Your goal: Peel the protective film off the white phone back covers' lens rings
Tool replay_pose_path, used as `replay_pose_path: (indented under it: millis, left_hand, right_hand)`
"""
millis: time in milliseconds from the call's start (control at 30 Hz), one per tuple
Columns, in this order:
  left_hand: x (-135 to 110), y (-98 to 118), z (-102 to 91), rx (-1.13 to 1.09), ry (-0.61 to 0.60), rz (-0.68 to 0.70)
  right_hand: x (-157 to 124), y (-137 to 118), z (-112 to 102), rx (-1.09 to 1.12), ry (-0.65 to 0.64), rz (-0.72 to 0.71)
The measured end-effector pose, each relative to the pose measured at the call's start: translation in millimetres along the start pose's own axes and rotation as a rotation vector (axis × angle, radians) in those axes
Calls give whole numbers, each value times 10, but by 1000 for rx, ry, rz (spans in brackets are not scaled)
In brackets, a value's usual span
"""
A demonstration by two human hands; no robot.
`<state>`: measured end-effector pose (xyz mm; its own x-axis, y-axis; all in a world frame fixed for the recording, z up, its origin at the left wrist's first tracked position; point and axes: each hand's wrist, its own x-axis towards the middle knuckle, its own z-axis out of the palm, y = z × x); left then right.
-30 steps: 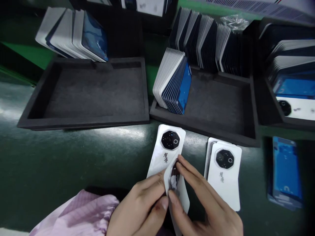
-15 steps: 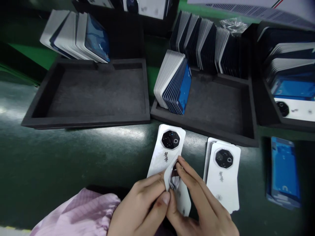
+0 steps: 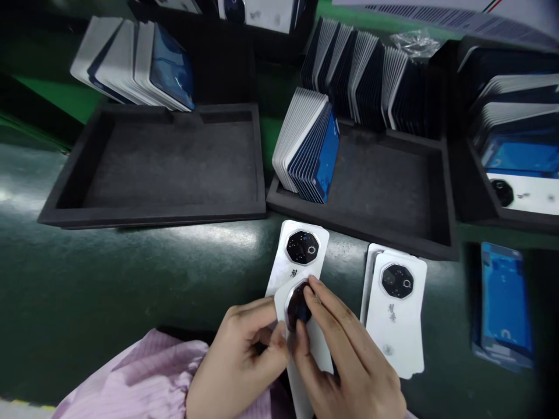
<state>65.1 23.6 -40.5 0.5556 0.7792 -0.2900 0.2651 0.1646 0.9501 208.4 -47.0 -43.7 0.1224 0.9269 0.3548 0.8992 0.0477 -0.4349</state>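
Note:
Both my hands hold one white phone back cover (image 3: 321,352) face up over a second white cover (image 3: 297,256) lying on the dark table. My left hand (image 3: 242,361) pinches the held cover's left edge. My right hand (image 3: 349,364) grips its right side, fingertips pressed on its dark octagonal camera bump (image 3: 297,305). To the right, a small stack of white covers (image 3: 395,314) lies flat.
A black foam tray (image 3: 70,186) sits at the back left with covers leaning at its far end. Another tray (image 3: 437,192) holds rows of upright covers (image 3: 305,145). A third tray (image 3: 469,174) is at right. A blue-filmed cover (image 3: 504,305) lies face down near the right edge.
The held cover has turned from edge-on and bent to flat and face up, and its camera bump now shows under my right fingertips. My left hand slid lower.

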Motion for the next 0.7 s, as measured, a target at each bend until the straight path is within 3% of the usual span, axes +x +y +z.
replay_pose_path:
  millis: [467, 567, 700]
  left_hand:
    - [48, 3, -43, -313, 36, -207]
    - [43, -10, -59, -395, 30, -249]
    - [22, -41, -67, -476, 27, -293]
  right_hand:
    - [48, 124, -126, 266, -126, 46]
    - [39, 98, -140, 313, -121, 149]
    - [22, 4, -165, 581, -164, 410]
